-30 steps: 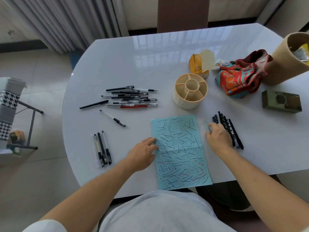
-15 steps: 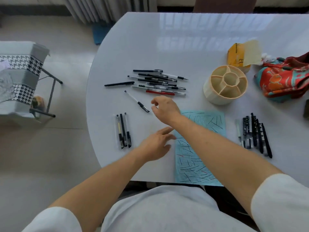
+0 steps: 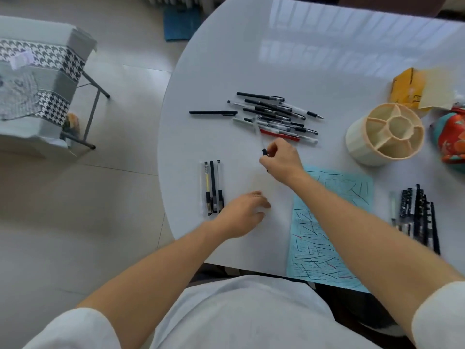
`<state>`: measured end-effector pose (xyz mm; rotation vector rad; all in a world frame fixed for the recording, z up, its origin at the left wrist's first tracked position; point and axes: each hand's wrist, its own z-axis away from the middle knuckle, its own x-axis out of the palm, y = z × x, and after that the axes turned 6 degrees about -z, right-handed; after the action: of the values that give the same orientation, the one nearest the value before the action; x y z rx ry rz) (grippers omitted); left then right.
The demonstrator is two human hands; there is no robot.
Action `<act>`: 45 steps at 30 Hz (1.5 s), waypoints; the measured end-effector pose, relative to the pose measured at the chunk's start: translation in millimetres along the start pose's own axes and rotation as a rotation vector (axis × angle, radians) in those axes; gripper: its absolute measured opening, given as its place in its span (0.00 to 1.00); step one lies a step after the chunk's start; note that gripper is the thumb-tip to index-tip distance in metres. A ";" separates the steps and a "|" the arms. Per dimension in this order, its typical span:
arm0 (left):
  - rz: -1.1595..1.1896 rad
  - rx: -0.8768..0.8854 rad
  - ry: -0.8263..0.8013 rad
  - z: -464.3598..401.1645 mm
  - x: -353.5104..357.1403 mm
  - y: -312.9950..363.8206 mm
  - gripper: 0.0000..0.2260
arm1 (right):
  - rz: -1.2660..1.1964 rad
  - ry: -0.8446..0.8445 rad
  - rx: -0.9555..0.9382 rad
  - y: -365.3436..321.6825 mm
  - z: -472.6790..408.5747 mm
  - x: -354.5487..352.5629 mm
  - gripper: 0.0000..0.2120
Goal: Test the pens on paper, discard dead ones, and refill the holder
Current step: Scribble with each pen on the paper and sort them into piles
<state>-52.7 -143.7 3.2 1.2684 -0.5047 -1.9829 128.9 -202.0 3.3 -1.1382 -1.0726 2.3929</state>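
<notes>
Lifted since the last frame, the clear pen (image 3: pixel 259 137) (blurred) now hangs pinched in the right hand (image 3: pixel 280 161), just below the pen pile (image 3: pixel 274 115). Loosely open and empty, the left hand (image 3: pixel 242 214) rests near three pens (image 3: pixel 213 188), left of the blue paper (image 3: pixel 324 248).

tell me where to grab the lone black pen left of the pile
Pinch the black pen mid-barrel from above. It lies flat and crosswise, apart from the pile, with bare table on both long sides, so fingers can straddle it there.

3 pens (image 3: pixel 212 188) left of paper (image 3: pixel 327 230)
</notes>
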 end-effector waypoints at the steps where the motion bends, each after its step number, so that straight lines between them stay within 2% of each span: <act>1: 0.068 -0.044 0.021 -1.3 -1.5 0.9 0.16 | -0.114 0.024 0.043 9.7 13.8 -10.8 0.09; 5: 0.340 -0.172 0.061 -9.5 -2.1 13.4 0.18 | -0.545 0.020 0.169 53.1 72.2 -42.1 0.06; 7: 0.348 -0.147 -0.002 -16.7 1.9 24.2 0.17 | -0.692 -0.039 0.208 70.6 96.4 -47.1 0.03; 10: 0.262 -0.062 -0.095 -26.7 9.1 41.7 0.09 | -0.779 -0.078 0.216 87.8 120.6 -49.8 0.06; 11: 0.224 -0.043 -0.097 -29.0 10.5 45.9 0.09 | -0.782 -0.056 0.207 91.3 125.5 -52.2 0.06; 18: -0.106 0.053 0.069 -51.0 11.1 84.9 0.12 | -0.787 0.272 0.225 100.3 132.1 -68.7 0.06; 21: -0.250 0.061 0.120 -55.7 10.9 86.0 0.12 | -0.904 0.524 0.333 113.7 118.2 -92.6 0.09; 22: -0.294 0.045 0.126 -53.4 11.1 79.3 0.12 | -0.904 0.597 0.354 123.3 113.6 -107.5 0.10; 24: -0.357 0.030 0.125 -47.4 11.9 65.5 0.12 | -0.809 0.638 0.346 145.1 107.4 -135.7 0.09; 27: -0.344 0.116 0.137 -47.6 18.0 58.8 0.12 | -0.693 0.516 0.275 162.8 103.6 -148.6 0.06; 31: -0.359 0.288 0.097 -58.6 36.1 67.9 0.11 | -0.484 0.395 0.145 159.3 99.0 -128.5 0.06; 34: -0.408 0.298 0.011 -62.9 46.0 64.5 0.12 | -0.304 0.362 0.088 155.0 97.5 -114.7 0.06; 40: -0.434 0.293 -0.011 -59.0 49.2 55.8 0.12 | -0.057 0.348 -0.033 157.5 97.6 -112.9 0.08; 43: -0.412 0.274 -0.010 -57.9 47.5 60.2 0.11 | -0.079 0.467 0.030 161.1 96.8 -120.5 0.08; 45: -0.403 0.265 -0.015 -57.3 45.9 61.9 0.11 | -0.146 0.481 0.076 163.8 96.8 -126.5 0.08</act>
<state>9.0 -216.1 -9.7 1.6211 -0.5683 -2.3143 147.3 -429.5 -6.3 -1.4518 -0.8583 1.8905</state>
